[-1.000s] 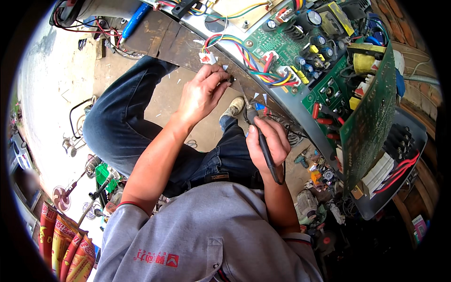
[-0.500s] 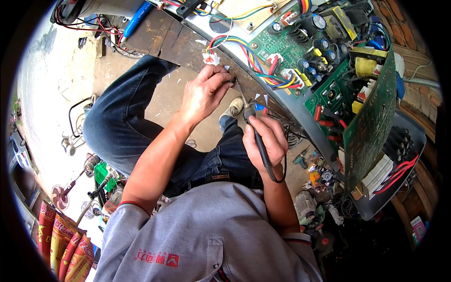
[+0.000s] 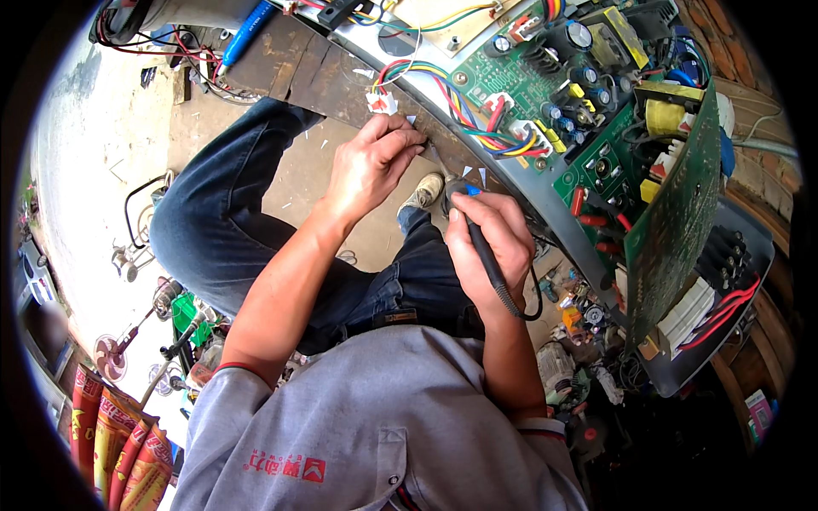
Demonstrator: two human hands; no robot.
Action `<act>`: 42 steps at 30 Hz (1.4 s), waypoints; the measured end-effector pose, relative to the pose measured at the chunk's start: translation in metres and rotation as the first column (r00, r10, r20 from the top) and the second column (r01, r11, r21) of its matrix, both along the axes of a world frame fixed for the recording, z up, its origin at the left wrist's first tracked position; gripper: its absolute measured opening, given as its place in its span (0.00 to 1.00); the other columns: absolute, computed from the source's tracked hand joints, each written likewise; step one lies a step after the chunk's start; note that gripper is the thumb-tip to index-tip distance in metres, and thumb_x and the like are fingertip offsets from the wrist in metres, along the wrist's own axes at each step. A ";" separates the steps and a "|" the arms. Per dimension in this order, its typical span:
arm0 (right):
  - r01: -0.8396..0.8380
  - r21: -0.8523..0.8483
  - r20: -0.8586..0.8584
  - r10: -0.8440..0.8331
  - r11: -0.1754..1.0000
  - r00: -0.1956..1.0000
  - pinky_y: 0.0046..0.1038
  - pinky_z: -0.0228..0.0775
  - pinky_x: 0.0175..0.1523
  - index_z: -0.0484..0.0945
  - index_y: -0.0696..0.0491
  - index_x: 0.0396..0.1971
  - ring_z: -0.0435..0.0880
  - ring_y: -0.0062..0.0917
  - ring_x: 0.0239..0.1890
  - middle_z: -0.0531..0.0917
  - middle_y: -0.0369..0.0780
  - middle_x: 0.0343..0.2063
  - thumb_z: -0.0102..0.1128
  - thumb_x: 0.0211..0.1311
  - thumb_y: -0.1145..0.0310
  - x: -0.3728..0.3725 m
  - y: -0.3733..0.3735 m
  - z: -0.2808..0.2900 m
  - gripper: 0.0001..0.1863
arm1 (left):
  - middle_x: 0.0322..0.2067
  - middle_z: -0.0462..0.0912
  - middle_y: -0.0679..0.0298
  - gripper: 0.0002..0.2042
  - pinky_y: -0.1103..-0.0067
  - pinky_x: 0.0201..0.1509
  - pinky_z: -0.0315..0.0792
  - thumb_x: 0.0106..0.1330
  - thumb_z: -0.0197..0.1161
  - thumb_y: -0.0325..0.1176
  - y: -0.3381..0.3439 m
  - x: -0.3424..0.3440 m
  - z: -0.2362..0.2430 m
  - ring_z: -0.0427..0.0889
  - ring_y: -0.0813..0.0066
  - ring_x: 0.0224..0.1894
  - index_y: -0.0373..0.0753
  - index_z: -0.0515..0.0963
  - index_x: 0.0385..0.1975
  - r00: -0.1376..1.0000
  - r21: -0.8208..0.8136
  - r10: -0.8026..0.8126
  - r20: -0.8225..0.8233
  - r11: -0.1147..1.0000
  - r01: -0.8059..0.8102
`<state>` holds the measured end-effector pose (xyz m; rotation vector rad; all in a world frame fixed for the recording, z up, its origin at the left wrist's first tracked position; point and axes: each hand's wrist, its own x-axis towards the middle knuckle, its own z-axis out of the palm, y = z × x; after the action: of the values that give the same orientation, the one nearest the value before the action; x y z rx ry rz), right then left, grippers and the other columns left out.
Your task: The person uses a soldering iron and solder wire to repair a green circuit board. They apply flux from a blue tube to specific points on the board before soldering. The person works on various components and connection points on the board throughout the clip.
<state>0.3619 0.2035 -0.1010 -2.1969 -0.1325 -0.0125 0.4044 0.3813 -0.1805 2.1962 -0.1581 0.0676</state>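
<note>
My right hand [image 3: 498, 243] is wrapped round the black handle of a soldering iron [image 3: 484, 247], its cord looping back past the wrist. The iron's thin metal tip points up and left, close to the fingertips of my left hand [image 3: 375, 162]. Those fingers are pinched together; whatever they hold is too small and hidden to name. Just beyond the left hand, a white plug connector [image 3: 383, 103] hangs at the end of a bundle of coloured wires [image 3: 439, 78]. Whether the tip touches anything in the left fingers cannot be made out.
A green circuit board [image 3: 486, 77] with capacitors and coils lies at the upper right. Another board [image 3: 677, 238] stands on edge beside it. A blue tube-shaped tool [image 3: 248, 36] rests on the brown wooden bench [image 3: 311, 72]. Loose parts and motors [image 3: 558, 370] litter the floor at right.
My right hand has shifted a little to the right with the soldering iron, whose handle now leans more. The tip stays near my left fingertips, and the left hand has hardly moved.
</note>
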 end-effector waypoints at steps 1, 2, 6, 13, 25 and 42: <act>0.014 0.017 -0.042 -0.013 1.000 0.999 0.27 0.75 0.35 0.81 0.59 0.35 0.82 0.28 0.31 0.80 0.43 0.32 0.63 0.49 0.83 0.001 0.001 0.003 0.11 | 0.35 0.80 0.66 0.07 0.73 0.35 0.77 0.55 0.68 0.28 0.000 0.000 0.000 0.82 0.65 0.34 0.42 0.82 0.33 1.000 -0.004 0.000 -0.001 1.000 0.000; 0.029 0.033 -0.085 -0.026 0.999 0.996 0.27 0.75 0.34 0.81 0.59 0.35 0.82 0.28 0.31 0.81 0.43 0.32 0.63 0.49 0.83 0.002 0.001 0.004 0.11 | 0.35 0.80 0.66 0.06 0.73 0.35 0.77 0.55 0.67 0.28 0.000 0.001 0.000 0.82 0.65 0.34 0.42 0.82 0.33 1.000 -0.008 0.000 -0.001 1.000 0.000; 0.117 -0.054 -0.051 -0.119 0.992 0.992 0.25 0.73 0.34 0.81 0.59 0.35 0.82 0.26 0.29 0.81 0.43 0.32 0.63 0.49 0.82 0.001 -0.005 -0.007 0.11 | 0.35 0.80 0.65 0.06 0.73 0.35 0.77 0.56 0.67 0.28 0.001 0.002 0.008 0.82 0.64 0.34 0.42 0.81 0.33 0.999 0.042 -0.023 -0.035 0.999 0.024; -0.062 -0.024 0.023 0.062 0.998 0.998 0.24 0.72 0.35 0.81 0.59 0.35 0.80 0.26 0.29 0.82 0.42 0.31 0.63 0.50 0.82 0.008 -0.015 -0.001 0.10 | 0.35 0.80 0.64 0.06 0.73 0.35 0.77 0.56 0.67 0.27 0.002 0.003 0.008 0.82 0.63 0.34 0.40 0.81 0.34 0.999 0.038 -0.018 -0.027 0.999 0.019; 0.132 0.151 -0.066 -0.124 0.980 0.990 0.26 0.73 0.41 0.81 0.60 0.37 0.82 0.27 0.35 0.82 0.43 0.33 0.62 0.53 0.80 -0.005 -0.015 0.005 0.10 | 0.41 0.79 0.59 0.13 0.72 0.38 0.77 0.58 0.65 0.25 0.005 0.001 0.016 0.82 0.60 0.36 0.39 0.78 0.43 0.990 0.014 -0.032 -0.139 0.999 0.034; 0.376 0.352 -0.281 -0.287 0.857 0.916 0.22 0.71 0.41 0.79 0.63 0.44 0.80 0.19 0.33 0.84 0.42 0.34 0.57 0.64 0.71 -0.035 -0.022 -0.036 0.13 | 0.37 0.81 0.58 0.09 0.80 0.32 0.76 0.61 0.63 0.25 0.045 -0.041 0.065 0.82 0.71 0.31 0.34 0.78 0.41 0.950 0.000 -0.027 -0.311 1.000 0.029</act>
<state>0.3271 0.1819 -0.1369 -1.7693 0.3531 0.0085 0.3633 0.4265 -0.1154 2.1767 -0.0115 -0.2955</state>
